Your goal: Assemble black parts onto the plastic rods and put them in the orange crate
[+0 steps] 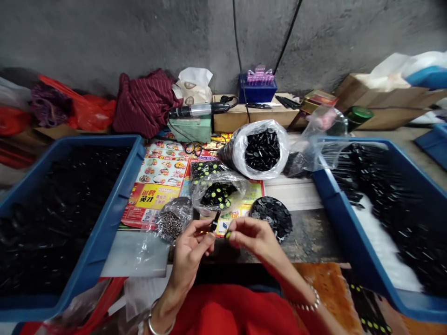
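My left hand (pixel 191 246) pinches a small black plastic strip (pixel 214 221) that sticks up from its fingertips. My right hand (pixel 250 235) is closed in a pinch on a tiny yellow-green piece (pixel 228 234), held a few centimetres right of the strip. Both hands hover at the table's near edge, just in front of a clear bag of black parts with yellow-green dots (pixel 217 192). A flat pile of black discs (pixel 273 214) lies right of my right hand. A small bag of metal bits (pixel 172 223) lies left of my left hand.
Big blue bins of black parts flank the work spot, one on the left (pixel 104 223) and one on the right (pixel 344 223). A white bag of black pieces (pixel 261 149) sits behind. Boxes, cloth, a green device and cables line the grey wall. Colourful flyers cover the table.
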Motion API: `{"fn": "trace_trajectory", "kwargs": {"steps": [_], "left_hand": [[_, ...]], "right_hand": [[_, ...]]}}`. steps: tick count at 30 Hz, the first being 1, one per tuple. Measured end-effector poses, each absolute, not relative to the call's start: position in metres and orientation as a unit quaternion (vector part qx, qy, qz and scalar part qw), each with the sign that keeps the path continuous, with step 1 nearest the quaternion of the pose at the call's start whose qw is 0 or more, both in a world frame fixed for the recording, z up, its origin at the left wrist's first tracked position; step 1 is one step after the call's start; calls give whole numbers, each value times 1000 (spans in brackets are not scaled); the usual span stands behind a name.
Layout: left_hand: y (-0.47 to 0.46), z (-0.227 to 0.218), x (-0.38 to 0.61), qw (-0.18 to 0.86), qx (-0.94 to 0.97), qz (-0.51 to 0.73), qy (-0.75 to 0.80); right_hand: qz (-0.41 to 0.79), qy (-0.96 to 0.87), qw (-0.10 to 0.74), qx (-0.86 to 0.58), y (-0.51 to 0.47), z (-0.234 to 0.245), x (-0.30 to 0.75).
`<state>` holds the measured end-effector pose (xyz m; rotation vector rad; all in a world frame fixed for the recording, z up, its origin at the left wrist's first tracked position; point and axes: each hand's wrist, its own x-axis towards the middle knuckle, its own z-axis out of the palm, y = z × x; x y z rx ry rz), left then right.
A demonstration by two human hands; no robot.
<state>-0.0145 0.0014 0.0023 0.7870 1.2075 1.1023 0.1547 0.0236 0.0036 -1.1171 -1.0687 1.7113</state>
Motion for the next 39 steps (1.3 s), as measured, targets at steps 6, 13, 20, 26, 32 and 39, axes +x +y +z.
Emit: {"fn": "trace_trajectory", "kwargs": {"steps": [6, 13, 20, 26, 32, 39], "left_hand": [[-2, -7, 7, 523, 461, 454, 554], [-6, -5, 18, 463, 523, 446, 559], [-7, -4, 20, 468, 521, 448, 556], [-7, -5, 16, 534, 449, 461, 548], [-13, -5, 18, 629, 403, 443, 496], [-21, -3, 20, 646, 428, 403, 487]], "right_hand": [[763, -240, 417, -431, -34, -16, 137], [746, -189, 467, -436, -45, -14, 125], [749, -221, 459, -424, -50, -9, 125], [745, -206, 464, -432, -43, -15, 149], [687, -158, 523, -479, -34, -16, 167], [662, -160, 526, -509, -35, -12, 165]]}}
